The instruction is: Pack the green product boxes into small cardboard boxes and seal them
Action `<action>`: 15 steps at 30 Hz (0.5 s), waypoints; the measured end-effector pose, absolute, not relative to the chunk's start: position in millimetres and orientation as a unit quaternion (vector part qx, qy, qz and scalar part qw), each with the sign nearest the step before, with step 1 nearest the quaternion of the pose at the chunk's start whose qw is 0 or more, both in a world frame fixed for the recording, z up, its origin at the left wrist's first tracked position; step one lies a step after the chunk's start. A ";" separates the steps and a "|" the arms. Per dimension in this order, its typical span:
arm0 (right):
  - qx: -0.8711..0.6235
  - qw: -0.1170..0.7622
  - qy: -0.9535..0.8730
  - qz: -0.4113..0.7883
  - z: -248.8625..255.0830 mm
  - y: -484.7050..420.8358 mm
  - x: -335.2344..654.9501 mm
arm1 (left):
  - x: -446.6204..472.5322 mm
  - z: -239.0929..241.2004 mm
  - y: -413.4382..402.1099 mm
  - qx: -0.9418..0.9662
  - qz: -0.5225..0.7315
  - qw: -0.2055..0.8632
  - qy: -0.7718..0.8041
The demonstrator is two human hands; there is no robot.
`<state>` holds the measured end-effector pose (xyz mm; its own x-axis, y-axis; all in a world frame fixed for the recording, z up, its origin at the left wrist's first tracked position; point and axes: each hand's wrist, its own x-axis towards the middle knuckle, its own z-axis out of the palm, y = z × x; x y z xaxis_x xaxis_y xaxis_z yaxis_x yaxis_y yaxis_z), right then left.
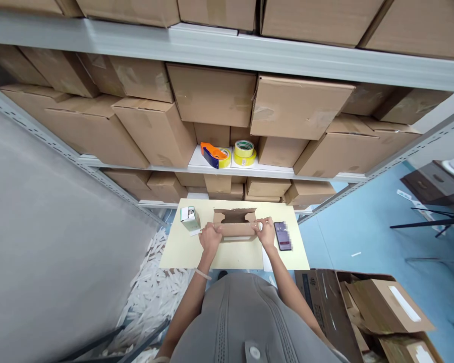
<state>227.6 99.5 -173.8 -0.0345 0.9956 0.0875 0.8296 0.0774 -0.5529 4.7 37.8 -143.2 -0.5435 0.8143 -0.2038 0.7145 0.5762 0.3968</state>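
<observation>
The left hand (210, 238) and the right hand (265, 233) both grasp the near folded edge of a flat brown corrugated-cardboard box piece (235, 218), fingers curled over the fold; neither hand is released. The piece lies on a pale yellow rectangular tabletop (179, 252), directly in front of the person, with its centre cut-out open and its near panel raised under the hands.

Relative to the cardboard piece:

- Left: a small white-and-green carton (190, 219), standing just beside it.
- Right: a black smartphone (283, 236), lying near it, screen up.
- Beyond: an orange-and-blue tape dispenser (215, 157) and 2 yellow tape rolls (244, 153), on a white metal shelf (204, 161).
- Behind and right: an open brown cardboard carton (363, 312), on the floor.

Nothing lies between the hands and the cardboard piece.
</observation>
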 end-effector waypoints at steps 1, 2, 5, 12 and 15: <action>-0.662 0.210 -0.700 0.164 -171.5 101.4 228.9 | 4.0 -143.9 38.0 0.436 0.136 0.170 0.873; -0.669 0.189 -0.702 0.155 -168.9 103.6 230.2 | 1.9 -145.6 38.7 0.428 0.139 0.165 0.877; -0.681 0.136 -0.707 0.133 -159.1 112.4 230.4 | -11.6 -156.3 43.9 0.396 0.156 0.227 0.876; -0.485 0.034 -0.870 0.079 -132.8 138.3 181.9 | -35.7 -182.3 53.7 0.412 0.194 0.398 0.796; -0.423 -0.007 -0.902 0.087 -136.1 137.1 161.1 | -33.0 -182.5 51.9 0.398 0.187 0.420 0.794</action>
